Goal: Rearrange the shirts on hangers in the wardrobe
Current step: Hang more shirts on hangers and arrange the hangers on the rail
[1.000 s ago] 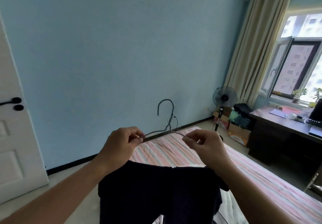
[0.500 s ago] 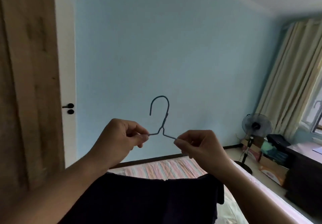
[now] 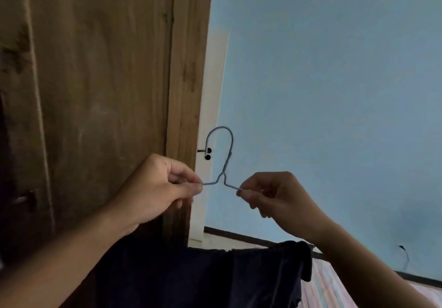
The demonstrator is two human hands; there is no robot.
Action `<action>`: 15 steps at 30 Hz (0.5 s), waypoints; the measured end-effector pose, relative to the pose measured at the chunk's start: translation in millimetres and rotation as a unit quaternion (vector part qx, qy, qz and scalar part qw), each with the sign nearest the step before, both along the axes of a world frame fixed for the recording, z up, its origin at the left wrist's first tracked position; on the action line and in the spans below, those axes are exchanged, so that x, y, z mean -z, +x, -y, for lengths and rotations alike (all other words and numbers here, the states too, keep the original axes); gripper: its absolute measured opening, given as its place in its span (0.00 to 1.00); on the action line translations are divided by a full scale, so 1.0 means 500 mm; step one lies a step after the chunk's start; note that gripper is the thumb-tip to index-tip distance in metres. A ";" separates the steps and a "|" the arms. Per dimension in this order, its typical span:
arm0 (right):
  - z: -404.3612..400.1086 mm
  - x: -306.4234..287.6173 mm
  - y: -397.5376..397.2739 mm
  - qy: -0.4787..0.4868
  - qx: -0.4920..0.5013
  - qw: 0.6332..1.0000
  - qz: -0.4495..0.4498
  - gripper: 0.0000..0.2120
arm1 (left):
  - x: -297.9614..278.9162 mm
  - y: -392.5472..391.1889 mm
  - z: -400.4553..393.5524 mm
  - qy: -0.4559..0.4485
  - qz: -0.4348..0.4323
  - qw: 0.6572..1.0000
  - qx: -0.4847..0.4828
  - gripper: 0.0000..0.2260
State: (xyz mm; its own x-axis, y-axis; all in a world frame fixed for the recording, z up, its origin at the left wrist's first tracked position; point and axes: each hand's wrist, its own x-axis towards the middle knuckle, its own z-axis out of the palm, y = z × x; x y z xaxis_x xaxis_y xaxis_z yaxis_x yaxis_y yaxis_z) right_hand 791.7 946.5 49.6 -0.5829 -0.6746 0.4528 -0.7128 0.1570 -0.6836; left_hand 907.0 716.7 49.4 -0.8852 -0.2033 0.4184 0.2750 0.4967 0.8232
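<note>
A thin blue wire hanger [image 3: 226,164] stands upright in front of me, hook at the top. My left hand [image 3: 157,188] pinches its left shoulder and my right hand [image 3: 272,195] pinches its right shoulder. A dark navy shirt [image 3: 203,279] hangs below my hands; how it sits on the hanger is hidden behind my hands. The brown wooden wardrobe [image 3: 95,92] fills the left half of the view, just beyond my left hand.
A white door [image 3: 210,116] with a black handle shows past the wardrobe's edge. A light blue wall [image 3: 334,92] fills the right side. A striped bed cover [image 3: 334,291] lies at the lower right, below a dark skirting board.
My view has swung left from the bed and window to the wardrobe. Both hands keep their hold on the hanger, which now sits in front of the wardrobe's edge.
</note>
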 end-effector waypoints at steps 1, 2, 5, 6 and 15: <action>0.019 -0.002 0.001 -0.001 -0.023 1.000 0.000 0.05 | -0.003 0.019 0.010 -0.006 0.000 1.000 -0.017 0.04; 0.038 -0.003 0.002 -0.001 -0.045 0.999 -0.002 0.05 | -0.005 0.039 0.019 -0.012 0.001 0.999 -0.037 0.05; 0.095 -0.006 0.008 0.006 -0.106 0.994 -0.007 0.05 | -0.007 0.099 0.040 -0.010 0.008 0.996 -0.088 0.05; 0.115 -0.008 0.013 0.010 -0.127 0.992 -0.011 0.05 | -0.007 0.120 0.046 -0.006 0.010 0.994 -0.106 0.04; 0.305 -0.025 0.101 -0.012 -0.282 0.959 -0.014 0.03 | -0.029 0.311 0.119 -0.008 0.010 0.969 -0.246 0.02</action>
